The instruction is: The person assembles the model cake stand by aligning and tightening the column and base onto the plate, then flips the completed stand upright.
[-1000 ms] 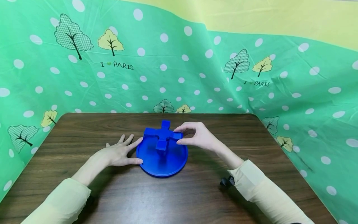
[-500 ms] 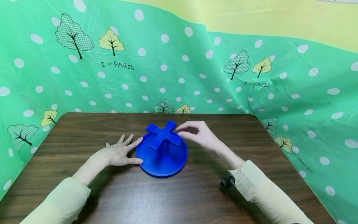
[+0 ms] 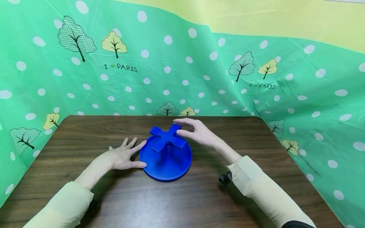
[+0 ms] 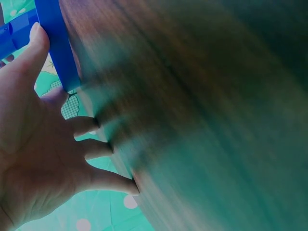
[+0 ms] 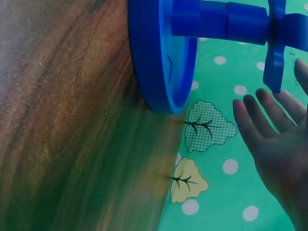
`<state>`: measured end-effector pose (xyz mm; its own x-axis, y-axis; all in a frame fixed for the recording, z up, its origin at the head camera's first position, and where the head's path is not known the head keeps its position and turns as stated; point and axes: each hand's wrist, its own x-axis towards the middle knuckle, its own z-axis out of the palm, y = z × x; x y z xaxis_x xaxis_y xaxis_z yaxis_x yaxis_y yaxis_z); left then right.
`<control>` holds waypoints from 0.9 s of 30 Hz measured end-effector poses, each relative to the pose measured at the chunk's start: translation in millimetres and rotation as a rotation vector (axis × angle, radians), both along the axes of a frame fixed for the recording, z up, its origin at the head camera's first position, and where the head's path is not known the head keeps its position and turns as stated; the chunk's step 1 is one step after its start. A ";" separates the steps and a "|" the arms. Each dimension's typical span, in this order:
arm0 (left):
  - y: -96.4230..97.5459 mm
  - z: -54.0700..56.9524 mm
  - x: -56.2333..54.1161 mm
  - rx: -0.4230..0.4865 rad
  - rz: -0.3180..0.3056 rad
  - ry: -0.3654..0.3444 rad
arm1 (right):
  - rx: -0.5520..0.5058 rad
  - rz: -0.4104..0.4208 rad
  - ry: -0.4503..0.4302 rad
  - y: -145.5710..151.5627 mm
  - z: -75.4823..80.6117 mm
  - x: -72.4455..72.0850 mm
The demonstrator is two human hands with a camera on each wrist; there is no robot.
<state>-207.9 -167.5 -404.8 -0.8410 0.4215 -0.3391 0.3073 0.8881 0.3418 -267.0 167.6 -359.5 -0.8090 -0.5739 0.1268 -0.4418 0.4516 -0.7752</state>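
Observation:
A blue stand is in the middle of the table: a round rimmed base (image 3: 154, 167), an upright post (image 5: 216, 20) and a four-armed cross (image 3: 166, 137) on top. My left hand (image 3: 121, 157) lies with fingers spread on the wood at its left; thumb and index fingertips are right at the base's rim. My right hand (image 3: 198, 131) is at the cross's far-right arm, thumb on the near side, index finger behind its tip. The right wrist view shows the other fingers of that hand fairly straight, beside a cross arm (image 5: 274, 72).
The stand rests on a dark brown wooden table (image 3: 128, 202). Behind the table hangs a green cloth (image 3: 171, 79) with white dots and printed trees. A small black device (image 3: 225, 179) sits at the right sleeve's cuff (image 3: 240, 174).
The cross turned counterclockwise by part of a turn, then stopped. My right hand came off its right arm and moved left and back to the far-right arm. The left hand stays put.

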 end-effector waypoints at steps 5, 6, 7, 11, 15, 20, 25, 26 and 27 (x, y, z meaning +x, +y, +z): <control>1.7 -0.7 0.6 0.002 -0.004 0.003 | 0.037 0.003 -0.008 0.2 -0.6 -0.9; 1.5 -0.4 0.8 0.000 -0.003 0.004 | 0.034 0.000 -0.013 0.2 -0.1 -0.8; 1.3 -0.3 0.8 -0.001 -0.003 0.003 | 0.030 -0.001 -0.016 0.4 -0.1 -1.2; 0.7 0.6 0.8 -0.003 -0.001 -0.001 | 0.008 -0.011 -0.018 1.7 -0.7 -2.2; 1.3 1.2 0.8 -0.003 -0.001 -0.002 | -0.002 -0.024 -0.005 4.7 -1.3 -1.1; 0.8 -0.3 0.3 -0.006 -0.002 -0.003 | -0.009 -0.034 0.013 11.0 -0.9 3.2; 1.0 0.1 1.1 -0.007 -0.003 -0.002 | -0.008 -0.032 0.011 17.6 1.1 7.7; 1.1 0.5 1.2 -0.007 -0.003 -0.003 | -0.008 -0.030 0.009 18.8 1.3 8.5; 1.2 0.9 1.4 -0.006 -0.003 -0.004 | -0.010 -0.029 0.002 20.2 1.8 9.7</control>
<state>-206.6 -166.3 -403.9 -0.8386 0.4216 -0.3449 0.3084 0.8894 0.3373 -257.3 187.8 -357.8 -0.8250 -0.5491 0.1339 -0.4303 0.4565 -0.7787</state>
